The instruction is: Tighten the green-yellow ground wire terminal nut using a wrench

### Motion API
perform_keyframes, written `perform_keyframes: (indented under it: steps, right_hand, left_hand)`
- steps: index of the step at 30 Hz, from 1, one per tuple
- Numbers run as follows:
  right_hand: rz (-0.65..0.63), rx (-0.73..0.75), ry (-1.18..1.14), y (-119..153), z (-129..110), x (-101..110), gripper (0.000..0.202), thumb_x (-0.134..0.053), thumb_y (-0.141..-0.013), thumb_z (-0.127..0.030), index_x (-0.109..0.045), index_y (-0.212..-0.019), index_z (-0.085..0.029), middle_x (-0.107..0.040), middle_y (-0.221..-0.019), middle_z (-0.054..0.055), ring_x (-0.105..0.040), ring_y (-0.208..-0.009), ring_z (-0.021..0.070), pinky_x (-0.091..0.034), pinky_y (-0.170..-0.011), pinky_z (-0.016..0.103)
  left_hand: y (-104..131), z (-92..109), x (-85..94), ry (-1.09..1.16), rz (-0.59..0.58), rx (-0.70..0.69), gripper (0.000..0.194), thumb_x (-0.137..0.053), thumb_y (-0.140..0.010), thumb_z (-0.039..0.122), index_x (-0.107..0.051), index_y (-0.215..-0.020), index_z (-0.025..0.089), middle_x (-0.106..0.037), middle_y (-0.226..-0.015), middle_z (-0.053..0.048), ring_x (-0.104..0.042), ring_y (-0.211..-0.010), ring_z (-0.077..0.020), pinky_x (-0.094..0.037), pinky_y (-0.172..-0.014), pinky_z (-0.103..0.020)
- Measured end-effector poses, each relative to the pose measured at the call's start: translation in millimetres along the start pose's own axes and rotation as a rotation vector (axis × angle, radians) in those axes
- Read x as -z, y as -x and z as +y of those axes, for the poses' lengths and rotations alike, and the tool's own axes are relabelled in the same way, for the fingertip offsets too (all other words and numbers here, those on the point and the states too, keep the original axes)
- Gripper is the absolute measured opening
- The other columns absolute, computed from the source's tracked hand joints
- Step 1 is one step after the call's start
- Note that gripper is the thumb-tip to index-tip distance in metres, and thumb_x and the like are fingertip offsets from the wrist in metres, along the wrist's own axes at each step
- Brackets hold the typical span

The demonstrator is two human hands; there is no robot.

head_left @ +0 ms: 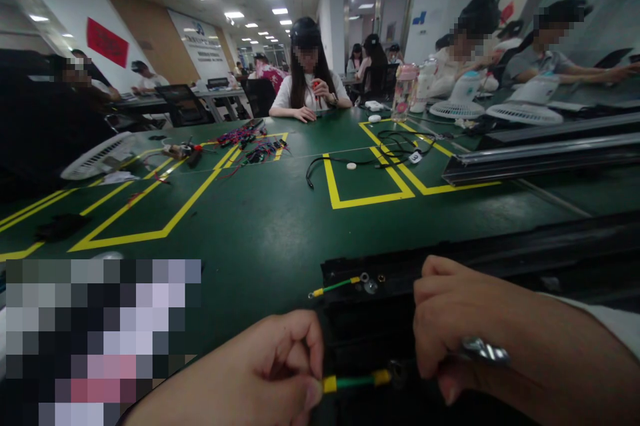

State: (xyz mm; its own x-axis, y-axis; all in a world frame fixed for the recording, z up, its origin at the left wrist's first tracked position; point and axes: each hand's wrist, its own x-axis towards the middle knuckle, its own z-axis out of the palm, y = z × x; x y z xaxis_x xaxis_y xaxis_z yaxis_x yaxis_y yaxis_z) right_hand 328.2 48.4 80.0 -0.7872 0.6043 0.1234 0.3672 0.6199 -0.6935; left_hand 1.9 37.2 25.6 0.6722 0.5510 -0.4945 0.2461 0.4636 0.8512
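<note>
green-yellow wire (355, 382), axis crosswise: left hand (283, 356) pinches its left end; right hand (463, 316), curled round shiny metal (485, 351), beside its right.

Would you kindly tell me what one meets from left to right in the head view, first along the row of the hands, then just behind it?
Front: left hand → held green wire with yellow sleeves → right hand. Just behind: second green-and-yellow wire → small brass-coloured ring.

The camera looks forward and down from the person's head. The left hand (280, 361) and right hand (453, 323) are close; the desk (260, 213) stretches away.
</note>
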Motion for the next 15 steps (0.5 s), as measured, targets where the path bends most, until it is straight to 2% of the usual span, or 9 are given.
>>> perform_keyframes:
  steps: [3, 6, 10, 12, 15]
  right_hand:
    - [-0.094, 0.060, 0.043, -14.6, 0.5, 9.8, 0.032, -0.093, -0.088, 0.002, -0.073, -0.088, -0.023, -0.082, -0.087, -0.009, -0.074, -0.084, 0.0151, -0.042, -0.091, 0.039]
    - [-0.149, 0.148, 0.055, -20.3, 7.9, 14.2, 0.027, -0.091, -0.092, -0.003, -0.075, -0.088, -0.025, -0.083, -0.086, -0.011, -0.074, -0.084, 0.0156, -0.039, -0.091, 0.042]
    - [-0.113, 0.162, 0.019, -18.5, 14.8, 9.4, 0.012, -0.082, -0.106, -0.030, -0.079, -0.095, -0.030, -0.081, -0.086, -0.006, -0.073, -0.089, 0.0214, -0.043, -0.092, 0.041]
    - [-0.040, 0.113, 0.031, -17.5, 12.6, 3.7, 0.016, -0.080, -0.108, -0.046, -0.081, -0.100, -0.032, -0.080, -0.086, -0.001, -0.073, -0.092, 0.0254, -0.046, -0.092, 0.042]
    - [0.085, 0.035, 0.055, -14.4, 5.6, -6.0, 0.028, -0.078, -0.107, -0.059, -0.082, -0.103, -0.032, -0.078, -0.085, 0.001, -0.071, -0.091, 0.0274, -0.048, -0.091, 0.043]
  left_hand:
    - [0.0, 0.9, -0.6, 0.002, 0.007, -0.003, 0.024, -0.078, -0.100, 0.031, -0.055, -0.097, 0.024, -0.070, -0.067, 0.006, -0.032, -0.044, -0.0038, -0.024, -0.047, -0.013]
    - [-0.8, 1.6, -0.8, 0.011, -0.004, -0.009, 0.028, -0.081, -0.099, 0.034, -0.055, -0.097, 0.024, -0.067, -0.065, 0.007, -0.030, -0.045, -0.0040, -0.021, -0.048, -0.014]
    - [-2.6, 2.2, -2.0, 0.020, -0.002, -0.017, 0.031, -0.083, -0.098, 0.038, -0.055, -0.096, 0.024, -0.066, -0.064, 0.007, -0.031, -0.044, -0.0042, -0.019, -0.048, -0.015]
    - [-3.3, 2.3, -2.8, 0.013, -0.001, -0.020, 0.033, -0.084, -0.098, 0.038, -0.054, -0.094, 0.024, -0.067, -0.064, 0.007, -0.030, -0.044, -0.0041, -0.019, -0.047, -0.015]
    - [-3.7, 1.8, -3.3, 0.005, -0.003, -0.019, 0.033, -0.084, -0.098, 0.038, -0.054, -0.093, 0.025, -0.070, -0.064, 0.007, -0.029, -0.043, -0.0038, -0.018, -0.046, -0.015]
